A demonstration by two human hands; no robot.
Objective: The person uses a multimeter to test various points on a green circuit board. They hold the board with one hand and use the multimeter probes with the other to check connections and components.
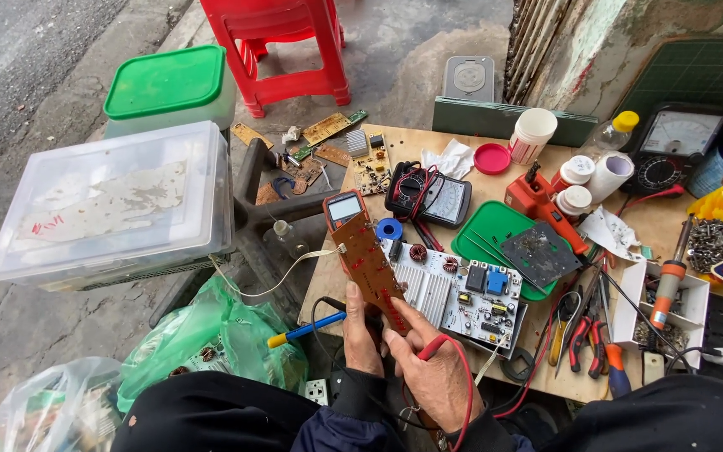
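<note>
fingers of my left hand pinch the long brown circuit board by its near end, right hand closed on the red probe; i judge the board light, stiff, brittle, best gripped at its edges.

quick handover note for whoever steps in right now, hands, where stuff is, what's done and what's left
Left hand: grip on the lower end of the narrow brown circuit board, held tilted above the table edge.
Right hand: holds the red probe, tip at the board's lower end.
Black probe with yellow-blue handle lies loose to the left.
Orange meter sits behind the board; its reading cannot be made out.
Large white circuit board lies on the table.
Done: red probe placed. Left: black probe not in hand.
</note>
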